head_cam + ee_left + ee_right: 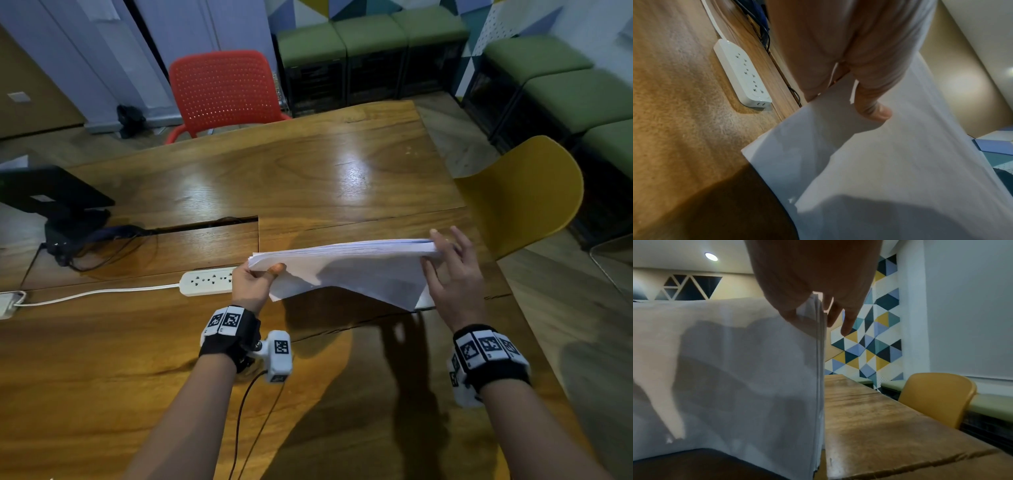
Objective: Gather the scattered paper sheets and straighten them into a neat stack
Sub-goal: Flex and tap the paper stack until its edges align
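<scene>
A bundle of white paper sheets (359, 270) stands on its long edge on the wooden table (308, 171), held upright between both hands. My left hand (255, 279) pinches its left end, thumb on the near face. My right hand (445, 263) holds the right end, thumb on the near face and fingers spread behind. In the left wrist view the sheets (890, 162) fill the lower right, with the thumb (873, 107) pressed on them. In the right wrist view the paper (735, 378) shows its layered right edge, slightly uneven, under my right hand (813, 309).
A white power strip (209, 282) with its cable lies just left of my left hand. A black device with wires (58, 205) sits at the far left. A red chair (222, 92) stands behind the table and a yellow chair (527, 192) at its right side.
</scene>
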{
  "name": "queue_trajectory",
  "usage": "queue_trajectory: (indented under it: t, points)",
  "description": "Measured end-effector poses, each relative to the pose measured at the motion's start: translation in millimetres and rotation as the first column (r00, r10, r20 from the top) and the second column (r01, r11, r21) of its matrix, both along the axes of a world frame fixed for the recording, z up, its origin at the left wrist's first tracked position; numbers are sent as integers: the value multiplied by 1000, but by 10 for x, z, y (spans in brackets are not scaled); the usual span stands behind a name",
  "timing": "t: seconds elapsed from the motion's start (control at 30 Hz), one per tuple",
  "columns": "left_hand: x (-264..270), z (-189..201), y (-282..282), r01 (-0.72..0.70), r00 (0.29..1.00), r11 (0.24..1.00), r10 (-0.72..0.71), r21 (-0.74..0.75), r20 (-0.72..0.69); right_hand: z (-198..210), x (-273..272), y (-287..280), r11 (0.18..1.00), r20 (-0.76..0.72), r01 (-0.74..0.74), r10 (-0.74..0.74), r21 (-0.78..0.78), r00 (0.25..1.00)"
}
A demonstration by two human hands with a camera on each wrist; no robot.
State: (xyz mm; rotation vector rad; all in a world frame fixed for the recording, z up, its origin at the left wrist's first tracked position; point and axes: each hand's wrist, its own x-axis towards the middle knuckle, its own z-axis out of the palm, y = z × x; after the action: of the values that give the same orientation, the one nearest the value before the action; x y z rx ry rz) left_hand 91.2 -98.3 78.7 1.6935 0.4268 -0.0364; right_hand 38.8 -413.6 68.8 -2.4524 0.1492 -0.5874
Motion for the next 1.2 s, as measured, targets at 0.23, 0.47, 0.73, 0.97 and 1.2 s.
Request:
queue_trajectory:
  t: [0.23, 0.47, 0.73, 0.97, 1.2]
  points:
    - [-21, -2, 83, 15, 1000, 1000, -15, 27, -3, 43, 68, -86, 748, -302, 91, 151, 658, 941]
    - [-53, 157, 53, -67, 992, 996, 73, -55, 101, 286, 78, 99, 674, -70, 8, 65, 739, 995]
    - [-233, -4, -170, 54, 997, 999, -53, 0, -56, -56, -126, 228, 612, -246, 121, 123, 781, 962]
    - [-58, 47, -219, 12, 996, 998, -17, -59, -92, 111, 61, 228, 583, -241, 139, 100, 800, 965]
    - [-56, 50, -98, 16, 996, 997, -23, -81, -88, 175, 97, 219, 528, -219, 111, 146, 842, 965]
